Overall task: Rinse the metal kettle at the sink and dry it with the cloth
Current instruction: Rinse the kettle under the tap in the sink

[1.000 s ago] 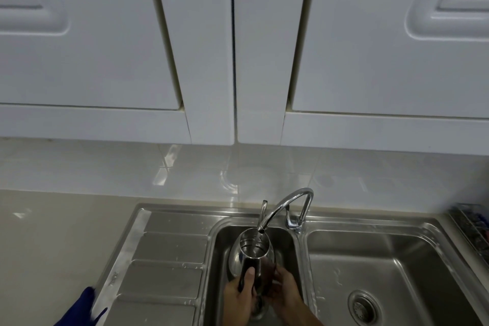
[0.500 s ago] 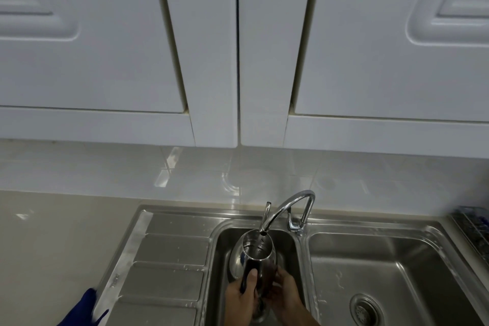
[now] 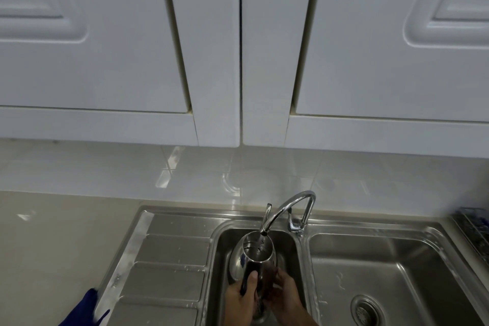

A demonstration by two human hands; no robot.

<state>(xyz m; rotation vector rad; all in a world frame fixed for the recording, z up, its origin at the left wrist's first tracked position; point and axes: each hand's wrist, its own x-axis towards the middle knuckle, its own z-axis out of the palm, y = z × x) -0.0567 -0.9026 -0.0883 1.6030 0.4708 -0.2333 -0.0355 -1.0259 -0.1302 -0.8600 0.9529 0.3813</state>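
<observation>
Below white cupboards (image 3: 105,34), the shiny metal kettle (image 3: 258,251) hangs under the curved chrome tap (image 3: 288,206), apparently mid-rinse, left hand (image 3: 242,302) gripping its handle, right hand (image 3: 287,296) cupping its side; the blue cloth (image 3: 84,308), left of the tap, lies unused.

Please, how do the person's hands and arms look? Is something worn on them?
Both are bare. The left hand and the right hand have no gloves, and no ring, watch or bracelet shows on them. No sleeve shows on the right forearm up to the lower edge of the picture. The left forearm is almost wholly out of view.
</observation>
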